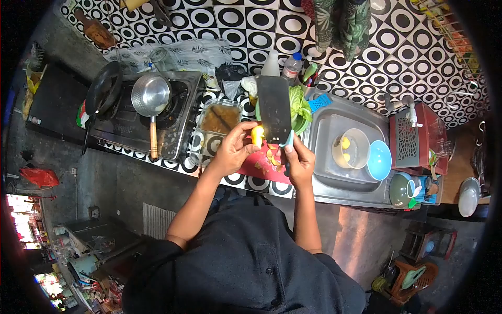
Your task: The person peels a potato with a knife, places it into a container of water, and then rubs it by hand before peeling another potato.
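Note:
My left hand (236, 150) pinches a small, peeled yellow piece of produce (257, 135) between thumb and fingers; its exact kind is unclear. In my right hand (299, 163) is a broad knife (274, 107) with a dark, rectangular blade and a light blue handle. The blade points away from me, its lower end close beside the yellow piece. Below both hands, a red cutting board (252, 166) lies on the tiled counter, with curled yellow peelings (271, 155) scattered over it. Leafy greens (299, 106) in a green bowl stand behind the knife, partly covered by it.
On the left, a saucepan (151, 95) rests on the gas stove (180, 125). A clear container (219, 116) of brownish contents stands beside it. Right of the board, the sink (323, 137) holds a translucent bowl (360, 137) with yellow pieces (345, 143) and a blue bowl (379, 160).

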Demonstrator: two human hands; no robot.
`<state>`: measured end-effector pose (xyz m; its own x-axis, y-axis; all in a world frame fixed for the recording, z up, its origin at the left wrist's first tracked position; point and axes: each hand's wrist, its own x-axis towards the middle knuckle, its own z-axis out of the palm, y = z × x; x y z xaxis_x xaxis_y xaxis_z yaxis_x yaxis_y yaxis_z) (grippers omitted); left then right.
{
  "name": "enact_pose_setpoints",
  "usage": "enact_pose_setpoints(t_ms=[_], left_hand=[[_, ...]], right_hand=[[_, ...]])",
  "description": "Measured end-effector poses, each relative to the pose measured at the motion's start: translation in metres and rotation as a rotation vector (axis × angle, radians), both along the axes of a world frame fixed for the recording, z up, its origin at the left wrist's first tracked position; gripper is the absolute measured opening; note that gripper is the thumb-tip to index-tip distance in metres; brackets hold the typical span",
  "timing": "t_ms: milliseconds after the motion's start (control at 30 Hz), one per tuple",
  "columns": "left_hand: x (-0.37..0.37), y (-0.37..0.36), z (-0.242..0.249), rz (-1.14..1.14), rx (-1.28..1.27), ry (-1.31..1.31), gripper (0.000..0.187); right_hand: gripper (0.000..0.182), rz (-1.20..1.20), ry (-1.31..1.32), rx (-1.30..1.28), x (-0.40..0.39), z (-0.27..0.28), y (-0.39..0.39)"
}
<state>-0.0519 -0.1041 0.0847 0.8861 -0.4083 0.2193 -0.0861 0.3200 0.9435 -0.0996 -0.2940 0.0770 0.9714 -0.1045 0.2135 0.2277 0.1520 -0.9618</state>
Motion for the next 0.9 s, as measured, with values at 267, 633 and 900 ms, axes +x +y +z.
enact_pose_setpoints(t_ms=[267,633,900], left_hand=[[0.017,0.013,0.007,-0.009,0.013,0.121,0.051],[0.051,0.066,0.008,0.002,0.068,-0.025,0.047],[0.057,0.091,0.006,-0.086,-0.092,0.011,0.047]], right_hand=[[0.039,0.024,-0.352,-0.352,-0.002,0.033,0.025],[0.048,0.006,-0.333,-0.523,0.012,0.042,0.089],[0.051,-0.033,-0.309,-0.543,0.021,0.040,0.120]])
